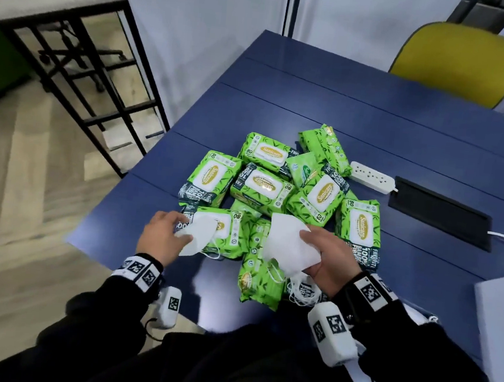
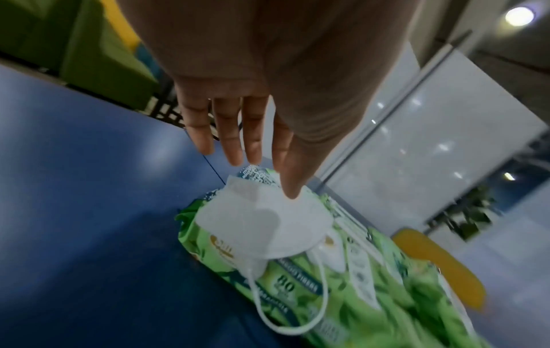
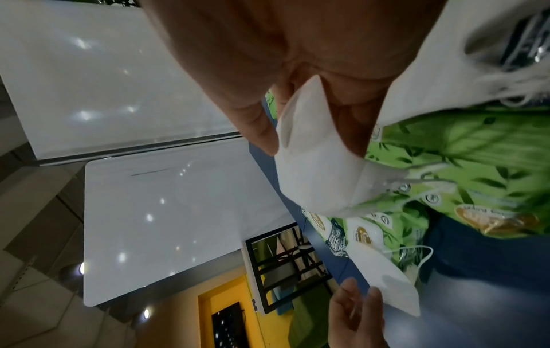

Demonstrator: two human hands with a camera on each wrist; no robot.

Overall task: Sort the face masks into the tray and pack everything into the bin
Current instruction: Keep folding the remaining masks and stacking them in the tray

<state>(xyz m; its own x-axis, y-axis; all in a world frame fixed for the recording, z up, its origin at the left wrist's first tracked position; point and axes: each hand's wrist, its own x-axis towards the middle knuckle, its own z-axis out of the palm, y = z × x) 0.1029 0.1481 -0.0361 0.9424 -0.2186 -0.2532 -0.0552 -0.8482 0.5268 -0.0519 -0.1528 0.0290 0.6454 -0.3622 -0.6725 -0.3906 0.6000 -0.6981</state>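
left hand: fingers straight, thumb tip touching a white mask lying on a wipes pack, ear loop trailing toward the person
right hand: pinching a folded mask, long axis running away from the person
surface: blue, wipes packs piled mid-way

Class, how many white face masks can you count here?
2 for certain. The left mask lies on a wipes pack, touched by the left hand. The right mask is pinched in the right hand. Others may hide beneath it.
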